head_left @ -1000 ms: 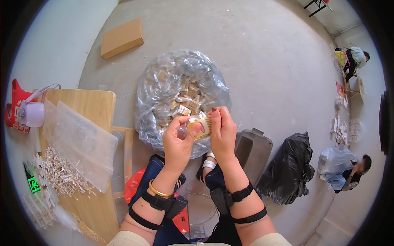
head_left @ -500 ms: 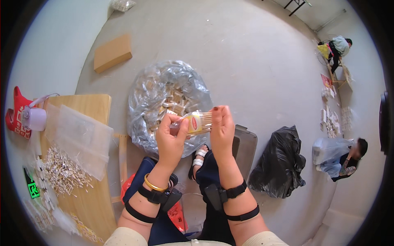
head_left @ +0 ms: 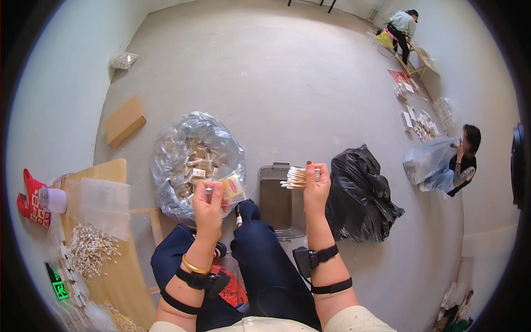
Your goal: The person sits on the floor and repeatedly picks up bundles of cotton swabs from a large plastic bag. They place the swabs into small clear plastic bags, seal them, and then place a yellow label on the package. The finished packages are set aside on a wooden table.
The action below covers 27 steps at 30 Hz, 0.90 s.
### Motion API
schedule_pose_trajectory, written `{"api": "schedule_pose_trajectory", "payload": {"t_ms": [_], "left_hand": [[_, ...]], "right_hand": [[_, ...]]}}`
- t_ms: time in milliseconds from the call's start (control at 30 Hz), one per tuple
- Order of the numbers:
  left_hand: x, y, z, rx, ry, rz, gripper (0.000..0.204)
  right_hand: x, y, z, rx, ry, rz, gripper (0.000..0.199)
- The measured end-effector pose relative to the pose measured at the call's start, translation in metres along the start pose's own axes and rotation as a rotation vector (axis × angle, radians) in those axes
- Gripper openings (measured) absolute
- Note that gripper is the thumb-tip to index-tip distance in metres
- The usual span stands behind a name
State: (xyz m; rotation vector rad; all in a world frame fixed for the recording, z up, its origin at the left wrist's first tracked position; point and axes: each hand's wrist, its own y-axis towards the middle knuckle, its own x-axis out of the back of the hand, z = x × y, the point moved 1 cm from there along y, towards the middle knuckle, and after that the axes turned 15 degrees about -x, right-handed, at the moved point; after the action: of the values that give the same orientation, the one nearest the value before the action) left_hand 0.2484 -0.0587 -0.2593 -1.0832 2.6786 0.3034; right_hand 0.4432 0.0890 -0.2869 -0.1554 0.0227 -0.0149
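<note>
Now | L hand (head_left: 208, 203) grips packet (head_left: 232, 187) | R hand (head_left: 316, 185) grips swabs (head_left: 296, 177) | bin (head_left: 275, 203) btwn, clear bag (head_left: 196, 157) ahead

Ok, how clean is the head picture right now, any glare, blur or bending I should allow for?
Head view: even daylight, soft shadows. Strong fisheye bending with a black rim at the corners. The right hand and its bundle of cotton swabs look sharp. Glare glints on the clear plastic bag. The left hand with the empty wrapper is also in focus.
</note>
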Motion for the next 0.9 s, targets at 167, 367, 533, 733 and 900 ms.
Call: {"api": "schedule_pose_trajectory", "payload": {"t_ms": [167, 367, 533, 733, 900], "left_hand": [[0.028, -0.031, 0.003, 0.078, 0.068, -0.047, 0.015], [0.026, -0.053, -0.003, 0.159, 0.076, 0.002, 0.014], [0.044, -0.064, -0.02, 0.135, 0.143, -0.025, 0.016], [0.049, -0.072, -0.05, -0.128, 0.255, -0.111, 0.013], [0.09, -0.099, -0.098, -0.224, 0.402, -0.142, 0.015]], "right_hand": [[0.044, 0.012, -0.099, -0.363, -0.252, -0.042, 0.039], [0.118, 0.041, -0.222, -0.328, -0.681, -0.055, 0.032], [-0.009, -0.046, -0.01, -0.457, -0.072, 0.803, 0.015], [-0.073, -0.112, 0.047, -0.291, -0.354, 1.087, 0.021], [-0.104, -0.161, 0.046, -0.393, -0.265, 1.212, 0.015]]}}
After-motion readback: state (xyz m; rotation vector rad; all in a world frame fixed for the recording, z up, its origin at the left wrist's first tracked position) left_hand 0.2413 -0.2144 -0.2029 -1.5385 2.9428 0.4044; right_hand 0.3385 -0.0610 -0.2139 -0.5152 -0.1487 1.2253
